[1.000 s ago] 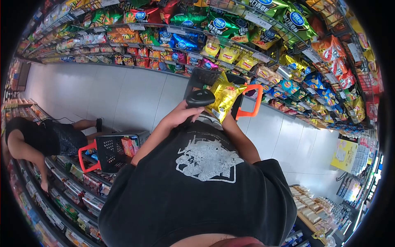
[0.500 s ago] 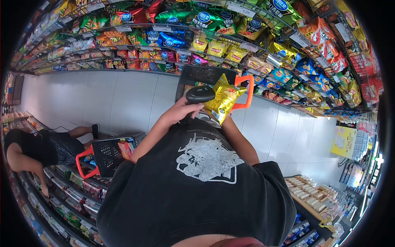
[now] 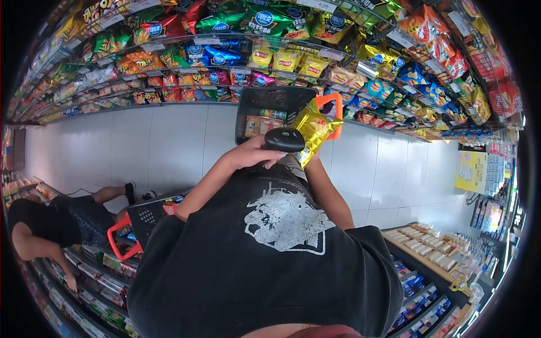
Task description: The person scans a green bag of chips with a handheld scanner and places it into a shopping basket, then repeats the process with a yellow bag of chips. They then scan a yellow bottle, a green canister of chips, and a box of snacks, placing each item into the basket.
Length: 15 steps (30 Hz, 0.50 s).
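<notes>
My left hand [image 3: 251,152] is wrapped round a black handheld scanner [image 3: 284,139] with a rounded, glossy head. Its lower part is hidden by my fingers. Beside it, my right hand [image 3: 314,160] grips the lower end of a yellow, shiny chip bag [image 3: 315,128], and most of its fingers are hidden behind the bag. The scanner's head is close to the bag's left side. Just beyond both hands stands a dark shopping basket [image 3: 248,101] with an orange handle [image 3: 338,110]; several packets [image 3: 262,125] lie in it.
Shelves of snack bags [image 3: 282,59] curve across the front. Behind on the left, another person [image 3: 67,222] reaches to a low shelf, near a second basket [image 3: 143,225] with a red handle. To the right are a yellow sign [image 3: 471,172] and a wooden display stand [image 3: 422,253]. Grey tiles [image 3: 174,141] cover the floor.
The scanner and the chip bag have shifted slightly to the right relative to the basket, so more packets inside show. The other person's reaching hand has moved a little right and down in view.
</notes>
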Tool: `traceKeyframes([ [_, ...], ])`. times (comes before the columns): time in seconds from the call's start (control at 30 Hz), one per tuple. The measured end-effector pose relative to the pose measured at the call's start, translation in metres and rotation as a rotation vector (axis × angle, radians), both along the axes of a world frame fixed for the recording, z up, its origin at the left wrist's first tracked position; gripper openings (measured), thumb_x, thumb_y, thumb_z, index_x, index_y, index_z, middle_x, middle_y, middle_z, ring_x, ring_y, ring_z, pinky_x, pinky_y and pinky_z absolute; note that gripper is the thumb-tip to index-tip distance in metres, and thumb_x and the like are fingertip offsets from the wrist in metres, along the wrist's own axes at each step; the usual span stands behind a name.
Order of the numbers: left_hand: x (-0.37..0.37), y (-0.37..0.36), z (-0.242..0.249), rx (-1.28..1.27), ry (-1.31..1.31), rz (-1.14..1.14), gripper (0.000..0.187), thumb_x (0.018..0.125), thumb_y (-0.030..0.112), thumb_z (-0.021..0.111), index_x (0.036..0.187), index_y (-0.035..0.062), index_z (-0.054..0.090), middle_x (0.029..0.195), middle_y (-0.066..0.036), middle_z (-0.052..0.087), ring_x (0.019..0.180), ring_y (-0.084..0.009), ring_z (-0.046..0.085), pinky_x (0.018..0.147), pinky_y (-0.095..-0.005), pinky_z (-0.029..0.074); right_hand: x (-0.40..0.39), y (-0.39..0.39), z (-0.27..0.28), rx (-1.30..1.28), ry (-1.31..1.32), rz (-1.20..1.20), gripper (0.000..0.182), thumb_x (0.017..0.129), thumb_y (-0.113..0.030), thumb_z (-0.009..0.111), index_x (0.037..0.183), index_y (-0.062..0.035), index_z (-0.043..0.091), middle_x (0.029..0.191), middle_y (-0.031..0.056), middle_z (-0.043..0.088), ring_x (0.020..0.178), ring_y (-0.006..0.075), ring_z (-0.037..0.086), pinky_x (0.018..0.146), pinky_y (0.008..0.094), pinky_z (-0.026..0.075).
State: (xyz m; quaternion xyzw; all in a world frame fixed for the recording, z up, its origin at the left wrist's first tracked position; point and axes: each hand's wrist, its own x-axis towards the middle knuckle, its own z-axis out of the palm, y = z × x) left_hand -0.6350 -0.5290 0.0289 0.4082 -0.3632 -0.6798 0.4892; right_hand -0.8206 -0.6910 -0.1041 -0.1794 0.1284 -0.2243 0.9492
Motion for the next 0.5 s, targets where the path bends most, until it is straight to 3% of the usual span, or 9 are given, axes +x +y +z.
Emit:
traceKeyframes([
  [0.1, 0.001, -0.003, -0.002, -0.014, 0.029, -0.015, 0.014, 0.097, 0.013, 0.063, 0.105, 0.0024, 0.061, 0.073, -0.001, 0.057, 0.063, -0.0100, 0.054, 0.062, -0.0273, 0.045, -0.011, -0.002, 0.017, 0.134, -0.117, -0.006, 0.070, 0.092, -0.062, 0.056, 0.143, -0.0153, 0.047, 0.134, 0.0117, 0.057, 0.123, 0.0300, 0.056, 0.101, 0.0508, 0.047],
  [0.2, 0.001, -0.007, -0.005, -0.024, 0.059, -0.053, 0.013, 0.097, 0.014, 0.063, 0.102, 0.0026, 0.061, 0.073, -0.002, 0.058, 0.063, -0.0101, 0.056, 0.061, -0.0271, 0.045, -0.009, 0.005, 0.041, 0.155, 0.016, -0.078, 0.069, 0.092, -0.063, 0.054, 0.142, -0.0143, 0.048, 0.131, 0.0131, 0.060, 0.119, 0.0309, 0.060, 0.098, 0.0518, 0.051],
  [0.23, 0.000, -0.009, -0.006, -0.020, 0.062, -0.072, 0.012, 0.097, 0.015, 0.064, 0.100, 0.0029, 0.061, 0.072, -0.002, 0.059, 0.063, -0.0098, 0.056, 0.060, -0.0266, 0.045, -0.004, 0.011, 0.055, 0.167, 0.118, -0.136, 0.067, 0.096, -0.061, 0.048, 0.138, -0.0100, 0.052, 0.122, 0.0163, 0.065, 0.105, 0.0304, 0.068, 0.084, 0.0477, 0.059],
  [0.33, -0.005, -0.011, -0.009, -0.048, 0.095, -0.145, 0.011, 0.095, 0.011, 0.063, 0.101, 0.0019, 0.061, 0.072, -0.003, 0.059, 0.064, -0.0115, 0.057, 0.061, -0.0275, 0.046, 0.002, 0.012, 0.048, 0.144, 0.361, -0.033, 0.059, 0.100, -0.053, 0.047, 0.137, -0.0072, 0.053, 0.122, 0.0155, 0.066, 0.102, 0.0269, 0.069, 0.083, 0.0402, 0.059],
  [0.37, -0.006, -0.011, -0.010, -0.066, 0.109, -0.170, 0.012, 0.094, 0.009, 0.063, 0.103, 0.0012, 0.060, 0.073, -0.004, 0.059, 0.064, -0.0125, 0.057, 0.062, -0.0282, 0.046, 0.004, 0.018, 0.046, 0.008, 0.411, 0.013, 0.051, 0.103, -0.044, 0.047, 0.134, -0.0039, 0.055, 0.122, 0.0142, 0.067, 0.099, 0.0239, 0.069, 0.083, 0.0367, 0.059],
  [0.5, 0.005, -0.007, 0.004, -0.138, 0.161, -0.230, 0.021, 0.090, 0.008, 0.064, 0.108, -0.0025, 0.060, 0.073, -0.006, 0.060, 0.063, -0.0148, 0.057, 0.063, -0.0301, 0.046, 0.007, 0.029, 0.075, -0.388, 0.585, 0.062, 0.048, 0.104, -0.041, 0.047, 0.132, -0.0026, 0.055, 0.120, 0.0141, 0.067, 0.098, 0.0228, 0.069, 0.083, 0.0362, 0.059],
])
